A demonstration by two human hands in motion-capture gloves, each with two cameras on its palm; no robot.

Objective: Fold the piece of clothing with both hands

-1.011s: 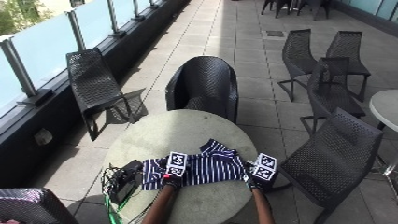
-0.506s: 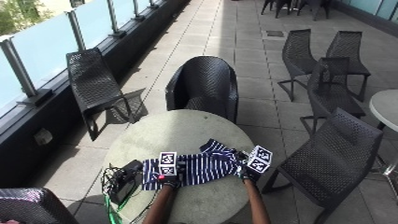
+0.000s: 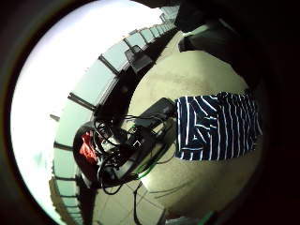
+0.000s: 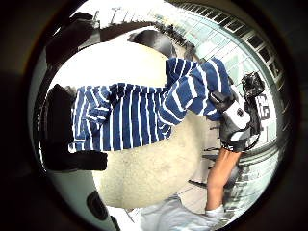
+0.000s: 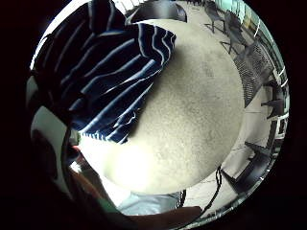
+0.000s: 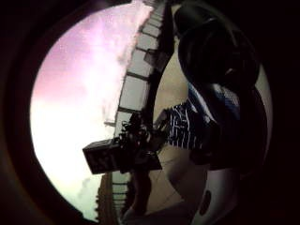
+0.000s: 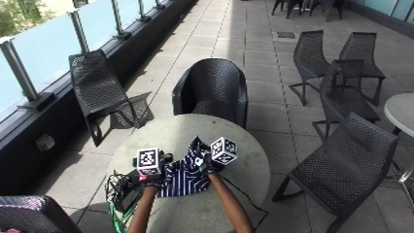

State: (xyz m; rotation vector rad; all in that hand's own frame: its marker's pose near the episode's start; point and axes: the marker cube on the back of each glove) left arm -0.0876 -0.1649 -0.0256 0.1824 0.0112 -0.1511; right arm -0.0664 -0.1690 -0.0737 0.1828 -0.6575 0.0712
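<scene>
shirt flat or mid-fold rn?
Mid-fold: striped shirt bunched narrow on the table, right hand lifting one end over toward left hand.

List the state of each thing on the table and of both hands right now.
striped shirt: partly folded, right end lifted off the table, left part lying flat.
left hand: on the shirt's left edge, grip hidden.
right hand: pinches the shirt's raised end.
round table: upright, bearing the shirt.
black device with cables: resting beside the shirt.
</scene>
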